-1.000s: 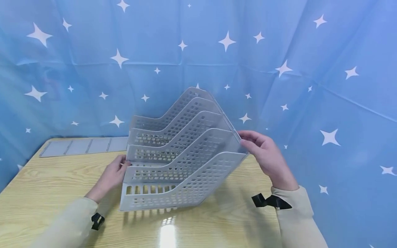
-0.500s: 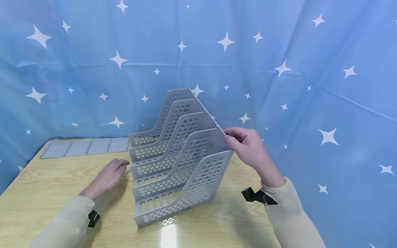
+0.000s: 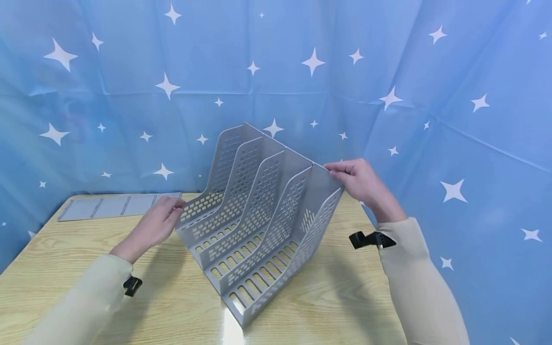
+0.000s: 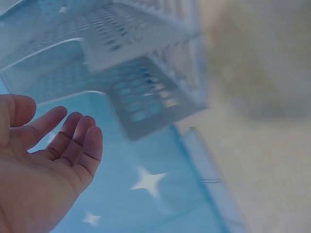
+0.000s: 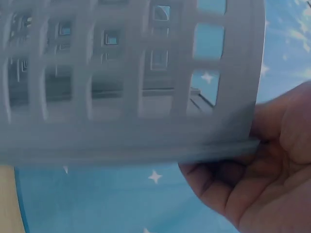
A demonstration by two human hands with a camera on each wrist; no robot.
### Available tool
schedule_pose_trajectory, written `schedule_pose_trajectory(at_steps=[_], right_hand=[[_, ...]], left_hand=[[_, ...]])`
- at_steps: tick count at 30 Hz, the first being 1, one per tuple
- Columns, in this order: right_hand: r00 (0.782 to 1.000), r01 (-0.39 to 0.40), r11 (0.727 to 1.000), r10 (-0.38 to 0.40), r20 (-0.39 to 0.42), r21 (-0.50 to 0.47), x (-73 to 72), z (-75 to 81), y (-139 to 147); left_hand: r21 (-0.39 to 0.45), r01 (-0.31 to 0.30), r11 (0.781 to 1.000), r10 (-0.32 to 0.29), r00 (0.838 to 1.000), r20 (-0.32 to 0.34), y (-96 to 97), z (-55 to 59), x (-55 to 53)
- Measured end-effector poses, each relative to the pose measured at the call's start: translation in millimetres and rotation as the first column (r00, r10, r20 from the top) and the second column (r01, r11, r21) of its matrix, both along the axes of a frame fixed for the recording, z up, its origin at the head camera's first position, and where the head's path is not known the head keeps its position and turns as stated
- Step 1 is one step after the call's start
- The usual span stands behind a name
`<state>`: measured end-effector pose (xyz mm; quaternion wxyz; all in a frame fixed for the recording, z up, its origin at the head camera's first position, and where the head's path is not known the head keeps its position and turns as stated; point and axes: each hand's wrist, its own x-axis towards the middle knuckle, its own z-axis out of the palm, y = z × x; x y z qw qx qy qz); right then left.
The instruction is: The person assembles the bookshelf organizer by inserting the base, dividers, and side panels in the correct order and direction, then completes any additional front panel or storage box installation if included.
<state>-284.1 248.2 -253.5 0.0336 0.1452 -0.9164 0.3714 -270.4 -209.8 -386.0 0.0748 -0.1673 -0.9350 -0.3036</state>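
A grey plastic file rack (image 3: pixel 258 230) with several perforated dividers is tilted over the table in the head view, its tall back facing right. My right hand (image 3: pixel 362 179) pinches the upper right corner of that back panel. In the right wrist view, the thumb and fingers (image 5: pixel 204 187) grip the edge of the perforated rack (image 5: pixel 131 131). My left hand (image 3: pixel 159 220) is beside the rack's low left corner. The left wrist view shows the left hand (image 4: pixel 53 160) with loosely bent fingers, nothing in them and a gap to the rack (image 4: pixel 141 97).
A flat grey panel (image 3: pixel 112 206), divided into sections by thin lines, lies at the back left of the wooden table (image 3: pixel 64 258). Behind the table and along its right side hangs a blue curtain (image 3: pixel 276 48) with white stars.
The rack has turned so its open compartments face the front left, its back corner rising with my right hand. My left hand has let go of the rack's left edge and moved slightly up.
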Motion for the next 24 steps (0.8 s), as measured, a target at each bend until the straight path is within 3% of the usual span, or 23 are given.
schedule_pose_trajectory(at_steps=[4,10,18,24], right_hand=[[0.998,0.046,0.998,-0.048,0.050,0.036,-25.1,8.1,-3.5],[0.999,0.046,0.994,-0.047,0.003,0.098,-60.7,9.7,-6.9],[0.999,0.016,1.000,-0.016,0.047,-0.011,-88.8,1.0,-16.6],[0.997,0.006,0.999,-0.003,0.083,-0.040,-97.0,0.0,-27.7]], left_hand=[[-0.015,0.040,0.999,-0.041,0.997,-0.059,6.8,31.3,-4.8],[-0.049,0.049,0.998,-0.055,0.989,-0.138,21.0,84.0,-9.7],[-0.082,0.019,0.996,-0.043,0.952,-0.304,34.6,127.7,-27.3],[-0.229,0.000,0.973,-0.058,0.968,-0.245,44.2,156.9,-37.9]])
